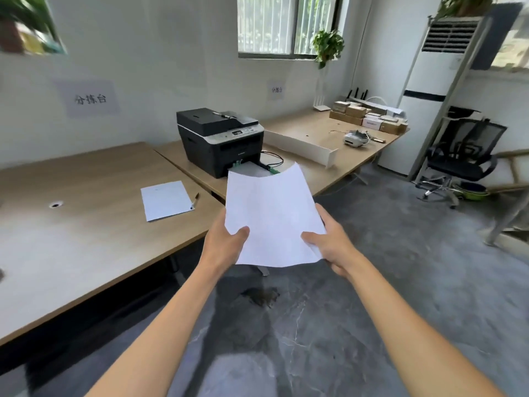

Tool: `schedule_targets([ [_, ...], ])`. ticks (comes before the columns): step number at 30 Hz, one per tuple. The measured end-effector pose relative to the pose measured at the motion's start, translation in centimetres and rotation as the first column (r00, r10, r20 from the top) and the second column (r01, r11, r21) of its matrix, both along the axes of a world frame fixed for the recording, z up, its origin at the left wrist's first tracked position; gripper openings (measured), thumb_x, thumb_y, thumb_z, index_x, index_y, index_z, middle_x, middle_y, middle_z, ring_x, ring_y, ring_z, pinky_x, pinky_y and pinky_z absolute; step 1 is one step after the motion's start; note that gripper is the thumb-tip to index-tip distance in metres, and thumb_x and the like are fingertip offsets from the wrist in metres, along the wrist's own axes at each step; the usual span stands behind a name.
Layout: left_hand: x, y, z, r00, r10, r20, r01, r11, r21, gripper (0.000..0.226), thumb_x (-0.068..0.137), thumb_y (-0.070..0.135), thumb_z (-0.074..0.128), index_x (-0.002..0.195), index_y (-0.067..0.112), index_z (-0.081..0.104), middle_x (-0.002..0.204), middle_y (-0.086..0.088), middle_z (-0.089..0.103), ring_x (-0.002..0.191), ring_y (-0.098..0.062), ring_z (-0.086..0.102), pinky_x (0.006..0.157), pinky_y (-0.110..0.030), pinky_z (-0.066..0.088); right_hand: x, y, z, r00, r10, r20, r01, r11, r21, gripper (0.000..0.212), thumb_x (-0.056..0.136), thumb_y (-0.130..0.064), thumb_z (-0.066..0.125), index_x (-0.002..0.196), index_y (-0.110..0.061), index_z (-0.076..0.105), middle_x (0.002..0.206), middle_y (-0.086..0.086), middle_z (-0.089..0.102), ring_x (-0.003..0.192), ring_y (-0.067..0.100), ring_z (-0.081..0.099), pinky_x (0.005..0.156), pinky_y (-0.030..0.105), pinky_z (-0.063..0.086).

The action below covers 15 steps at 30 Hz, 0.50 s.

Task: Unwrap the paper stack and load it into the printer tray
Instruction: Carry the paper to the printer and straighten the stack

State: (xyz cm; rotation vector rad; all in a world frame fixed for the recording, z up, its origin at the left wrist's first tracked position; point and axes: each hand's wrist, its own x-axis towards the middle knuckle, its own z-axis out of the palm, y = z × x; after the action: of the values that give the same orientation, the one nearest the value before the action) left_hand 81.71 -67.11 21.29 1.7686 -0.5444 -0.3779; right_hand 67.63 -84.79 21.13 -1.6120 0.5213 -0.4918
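Note:
I hold a thin stack of white paper [272, 213] in both hands, out over the floor in front of the desks. My left hand [226, 242] grips its near left corner, and my right hand [332, 242] grips its near right corner. The far edge of the sheets curls upward. Beyond it a black and grey printer [220, 138] stands on the wooden desk, with its paper tray [252, 169] pulled out at the front; green guides show at the tray's sides. The held paper hides the tray's front part.
A white sheet [166, 199] and a pen [195, 200] lie on the left desk [86, 239]. A white divider board [300, 149], a small device and cardboard boxes [366, 116] sit on the right desk. An office chair [463, 156] and a standing air conditioner [429, 90] stand at the right.

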Motion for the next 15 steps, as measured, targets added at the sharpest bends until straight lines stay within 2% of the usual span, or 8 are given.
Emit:
schedule_targets([
  [3,1.2,-2.4,0.0,0.993,0.115,0.016,-0.115,0.993,-0.002,0.043,0.090,0.020,0.058,0.130,0.032,0.049,0.119,0.016,0.060,0.104,-0.013,0.060,0.080,-0.031,0.053,3.4,-3.7,-0.1,0.996,0.093,-0.009,-0.093,0.996,-0.002,0.060,0.085,0.004,0.058,0.131,-0.033,0.051,0.124,-0.005,0.066,0.114,0.022,0.063,0.095,0.043,0.054],
  [8,4.1,-4.7,0.0,0.973,0.232,-0.003,-0.232,0.973,0.004,0.040,0.084,0.020,0.058,0.123,0.029,0.055,0.116,0.013,0.066,0.106,-0.014,0.064,0.086,-0.038,0.056,9.1,-7.9,-0.2,0.972,0.230,-0.038,-0.230,0.973,-0.009,0.059,0.086,0.001,0.058,0.133,-0.032,0.050,0.124,-0.003,0.065,0.114,0.024,0.063,0.086,0.035,0.054],
  [13,9.0,-6.6,-0.5,0.947,0.311,-0.079,-0.311,0.950,0.009,0.033,0.082,0.018,0.062,0.114,0.023,0.060,0.108,0.013,0.070,0.097,-0.011,0.068,0.074,-0.028,0.056,15.6,-11.1,-0.9,0.941,0.338,-0.006,-0.337,0.941,0.024,0.064,0.087,0.005,0.057,0.138,-0.033,0.048,0.126,-0.005,0.066,0.113,0.017,0.065,0.081,0.028,0.057],
  [15,11.5,-7.3,-0.6,0.941,0.319,-0.109,-0.319,0.947,0.018,0.032,0.082,0.018,0.065,0.114,0.020,0.060,0.109,0.010,0.071,0.095,-0.012,0.069,0.072,-0.026,0.055,18.5,-12.1,-1.4,0.932,0.362,0.005,-0.362,0.931,0.043,0.065,0.086,0.008,0.057,0.138,-0.030,0.049,0.125,-0.004,0.068,0.112,0.017,0.067,0.086,0.032,0.058],
])
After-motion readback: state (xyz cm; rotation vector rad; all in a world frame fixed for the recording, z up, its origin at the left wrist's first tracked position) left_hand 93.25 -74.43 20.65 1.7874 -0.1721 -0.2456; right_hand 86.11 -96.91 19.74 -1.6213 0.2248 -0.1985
